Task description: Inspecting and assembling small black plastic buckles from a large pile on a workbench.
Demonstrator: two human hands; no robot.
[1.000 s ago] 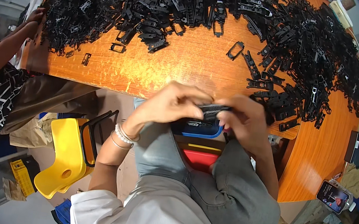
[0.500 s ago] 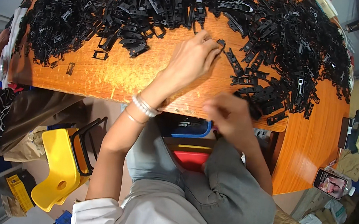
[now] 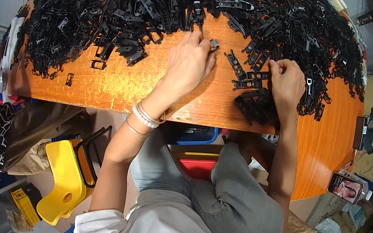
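Observation:
My left hand (image 3: 189,60) is over the bare middle of the table, below the far heap. Its fingers are curled closed, and a small black plastic part (image 3: 214,45) juts out at the fingertips. At the near edge of the right heap is my right hand (image 3: 288,85), thumb and forefinger pinched together. Whatever lies between those fingers is too small or hidden to make out. Several long black plastic clips (image 3: 235,65) lie between the two hands, pointing various ways.
A large heap of black plastic parts (image 3: 66,18) covers the far left, and another heap (image 3: 298,32) the right. Below the table edge is a blue bin (image 3: 193,136) above a red one (image 3: 198,167). A yellow chair (image 3: 60,180) stands left; a phone (image 3: 345,187) is propped at right.
My right hand has gone from the table's front edge up to the right heap, its fingers now pinched. The left hand has shifted slightly left with the small black part.

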